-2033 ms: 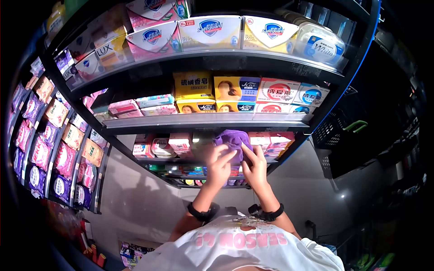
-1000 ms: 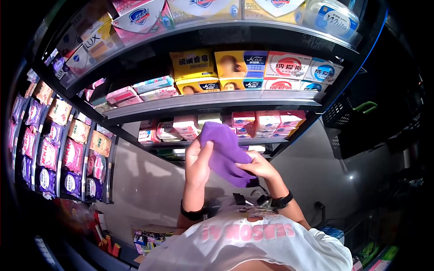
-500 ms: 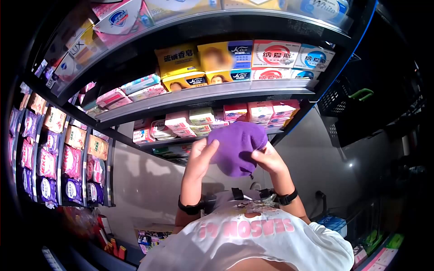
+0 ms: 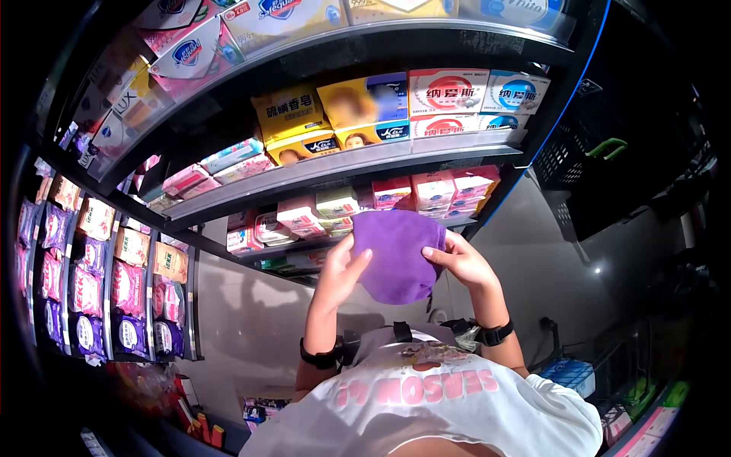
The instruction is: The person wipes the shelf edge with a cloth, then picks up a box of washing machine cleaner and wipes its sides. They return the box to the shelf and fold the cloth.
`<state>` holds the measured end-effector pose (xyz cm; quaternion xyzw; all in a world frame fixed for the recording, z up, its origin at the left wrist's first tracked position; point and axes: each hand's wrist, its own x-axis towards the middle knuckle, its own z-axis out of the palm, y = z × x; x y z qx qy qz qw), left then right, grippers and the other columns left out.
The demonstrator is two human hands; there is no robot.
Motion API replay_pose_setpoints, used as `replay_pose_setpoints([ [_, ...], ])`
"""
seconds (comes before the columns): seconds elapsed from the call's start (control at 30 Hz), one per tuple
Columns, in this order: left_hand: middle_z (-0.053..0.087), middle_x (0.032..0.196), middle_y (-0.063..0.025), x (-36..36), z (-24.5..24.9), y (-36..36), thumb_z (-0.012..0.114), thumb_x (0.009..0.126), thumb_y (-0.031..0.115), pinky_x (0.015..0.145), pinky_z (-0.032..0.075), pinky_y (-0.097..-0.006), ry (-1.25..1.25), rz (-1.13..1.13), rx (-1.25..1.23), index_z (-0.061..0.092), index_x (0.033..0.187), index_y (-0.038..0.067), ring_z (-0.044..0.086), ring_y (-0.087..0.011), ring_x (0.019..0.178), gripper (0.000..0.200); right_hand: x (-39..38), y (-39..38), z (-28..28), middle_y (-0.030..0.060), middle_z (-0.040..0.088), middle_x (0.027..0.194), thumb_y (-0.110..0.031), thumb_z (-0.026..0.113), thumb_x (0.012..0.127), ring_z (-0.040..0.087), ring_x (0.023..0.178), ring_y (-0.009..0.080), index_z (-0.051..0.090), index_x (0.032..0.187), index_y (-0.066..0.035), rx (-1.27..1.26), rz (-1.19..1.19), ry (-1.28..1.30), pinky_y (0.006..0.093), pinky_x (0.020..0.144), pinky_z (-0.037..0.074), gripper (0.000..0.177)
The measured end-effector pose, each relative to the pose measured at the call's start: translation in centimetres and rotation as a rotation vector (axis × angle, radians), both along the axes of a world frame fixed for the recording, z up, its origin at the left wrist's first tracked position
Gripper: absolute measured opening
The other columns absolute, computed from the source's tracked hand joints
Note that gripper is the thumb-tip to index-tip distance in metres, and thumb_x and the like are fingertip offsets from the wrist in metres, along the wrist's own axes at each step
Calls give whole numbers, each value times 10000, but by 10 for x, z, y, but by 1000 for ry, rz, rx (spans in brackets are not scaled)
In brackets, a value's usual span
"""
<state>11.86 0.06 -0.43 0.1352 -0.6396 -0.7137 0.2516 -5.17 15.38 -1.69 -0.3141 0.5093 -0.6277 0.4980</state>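
Observation:
A soft purple cloth (image 4: 396, 255) is held up between my two hands in front of the shirt. It looks spread fairly flat, with a rounded lower edge and a small dark cord end at its lower right. My left hand (image 4: 339, 270) is closed on its left side, thumb lying on the near face. On the opposite edge my right hand (image 4: 461, 260) pinches it, thumb in front and fingers behind. The cloth overlaps the low shelf of boxed soaps (image 4: 339, 202) beyond it in this view.
Straight ahead rises a shelf rack (image 4: 358, 171) with soap boxes on several levels. Bagged packs (image 4: 128, 289) fill another rack at left. A dark perforated basket (image 4: 562, 160) with a green handle is at right, and tiled floor (image 4: 244, 297) lies below.
The purple cloth has gone from bunched and creased to more spread out and flat. Both hands still hold its sides, the right one slightly farther right. The view has shifted slightly.

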Motion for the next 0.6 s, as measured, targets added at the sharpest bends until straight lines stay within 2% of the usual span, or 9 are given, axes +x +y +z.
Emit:
replay_pose_setpoints([
  [0.07, 617, 951, -35, 1, -11, -6, 497, 888, 27, 772, 431, -214, 30, 31, 20, 587, 1049, -59, 547, -75, 860, 204, -3, 3, 9, -29, 601, 871, -116, 550, 892, 509, 755, 36, 585, 1064, 6, -141, -40, 59, 199, 653, 433, 213],
  [0.1, 633, 806, -35, 8, -31, -23, 483, 850, -26, 620, 434, -189, 71, -7, -64, 650, 875, -52, 554, -61, 693, 171, -17, 8, -6, -35, 596, 838, -100, 535, 897, 503, 736, 46, 616, 974, 23, -206, 41, 111, 213, 635, 424, 166],
  [0.13, 624, 708, -43, -3, -3, -13, 465, 812, -68, 516, 396, -175, 236, -40, -51, 653, 737, -37, 531, -56, 576, 204, -25, 12, -3, 8, 611, 806, -56, 564, 854, 526, 752, 90, 634, 848, 30, -239, 93, 160, 230, 666, 426, 111],
  [0.2, 632, 722, -51, -8, -4, -28, 424, 776, -107, 527, 406, -186, 192, -159, -16, 626, 690, -32, 545, -73, 585, 232, -31, 2, 4, 39, 616, 817, 21, 557, 796, 543, 745, 140, 626, 814, 31, -440, -9, 493, 255, 668, 427, 72],
  [0.23, 643, 787, -82, -16, 1, -28, 380, 698, -147, 590, 434, -210, 122, -64, -111, 587, 644, -49, 576, -109, 659, 235, -29, -4, 15, 58, 608, 821, 66, 535, 746, 551, 747, 166, 619, 774, 28, -431, -43, 602, 268, 671, 429, 96],
  [0.33, 629, 946, -160, -24, 5, -33, 363, 612, -151, 708, 453, -249, 63, -77, -525, 592, 634, -56, 595, -174, 774, 249, -30, -3, 33, 120, 548, 831, 181, 446, 562, 568, 787, 267, 564, 691, 15, -256, -17, 903, 288, 665, 430, 241],
  [0.43, 633, 956, -159, -16, 5, -32, 377, 627, -154, 702, 465, -255, -8, -108, -520, 621, 660, -45, 608, -177, 777, 269, -29, 3, 27, 120, 565, 841, 196, 440, 532, 574, 794, 274, 583, 709, 12, -306, -49, 916, 301, 674, 447, 292],
  [0.57, 636, 929, -156, -17, 7, -27, 438, 654, -177, 791, 469, -285, 162, -29, -586, 668, 859, -17, 613, -223, 877, 347, -19, 3, 23, 119, 607, 872, 156, 436, 550, 589, 843, 247, 636, 783, 12, -439, -172, 797, 283, 735, 459, 340],
  [0.6, 636, 929, -156, -17, 8, -23, 438, 654, -177, 791, 469, -285, 164, -31, -588, 668, 859, -17, 613, -223, 877, 347, -20, 2, 13, 92, 619, 915, 120, 475, 661, 589, 854, 214, 625, 978, 3, -510, -198, 744, 285, 758, 461, 369],
])
